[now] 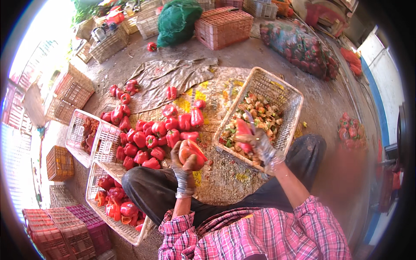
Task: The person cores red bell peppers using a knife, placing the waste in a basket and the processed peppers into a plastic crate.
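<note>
My left hand [178, 164], in a dirty glove, is closed round a red bell pepper [193, 157] that is cut open, its pale inside showing. In my gloved right hand [263, 146] is a knife, its blade [248, 116] pointing up and away. A cut piece of red pepper [242, 127] is pinched against it in the same hand. Below the right hand stands a pale plastic crate [289, 86] holding pepper cores and seed clumps [259, 108]. Whole red peppers [151, 134] lie heaped on the ground beyond my left knee.
Left of me, one white crate [113, 143] holds dark reddish pieces and another [97, 200] holds cut red peppers. Stacked crates [60, 232] stand at the lower left. Farther off are a green net sack [178, 21], a pink crate [223, 30] and a long net sack of peppers [299, 50].
</note>
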A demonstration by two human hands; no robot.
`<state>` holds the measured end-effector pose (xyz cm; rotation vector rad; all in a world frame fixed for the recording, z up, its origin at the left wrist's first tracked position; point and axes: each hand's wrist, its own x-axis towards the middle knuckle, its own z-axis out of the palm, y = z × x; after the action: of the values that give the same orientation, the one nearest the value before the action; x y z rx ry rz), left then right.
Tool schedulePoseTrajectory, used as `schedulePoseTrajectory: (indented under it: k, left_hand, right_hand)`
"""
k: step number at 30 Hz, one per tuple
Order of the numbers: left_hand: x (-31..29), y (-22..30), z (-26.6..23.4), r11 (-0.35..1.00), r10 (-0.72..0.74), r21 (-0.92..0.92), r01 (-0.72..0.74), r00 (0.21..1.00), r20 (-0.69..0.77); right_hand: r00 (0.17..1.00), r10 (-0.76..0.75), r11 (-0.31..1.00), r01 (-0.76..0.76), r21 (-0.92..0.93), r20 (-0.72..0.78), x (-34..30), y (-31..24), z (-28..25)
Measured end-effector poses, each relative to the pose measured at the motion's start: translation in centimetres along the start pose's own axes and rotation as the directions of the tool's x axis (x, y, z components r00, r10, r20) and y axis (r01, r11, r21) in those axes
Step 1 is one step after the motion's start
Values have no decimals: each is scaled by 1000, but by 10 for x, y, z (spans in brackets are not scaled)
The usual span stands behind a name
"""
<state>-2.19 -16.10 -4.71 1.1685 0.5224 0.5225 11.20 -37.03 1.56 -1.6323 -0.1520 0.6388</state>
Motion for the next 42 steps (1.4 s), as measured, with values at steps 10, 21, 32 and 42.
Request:
schedulePoseTrajectory:
  k: [10,21,32,42]
  left_hand:
    - [-7,12,-11,505,-422,-728,464,868,262]
    - [-17,-42,2,726,-406,-541,426,899,163]
    - [-5,-36,9,569,-393,-685,454,882,258]
    - [-28,-56,17,911,-407,-24,411,908,97]
  right_hand:
    - [809,-351,720,555,-417,472,21,-60,104]
    - [886,-88,548,425,-721,455,2,46,94]
    - [990,-5,984,-20,177,141,16,112,58]
    - [985,-171,888,163,-430,22,-18,94,70]
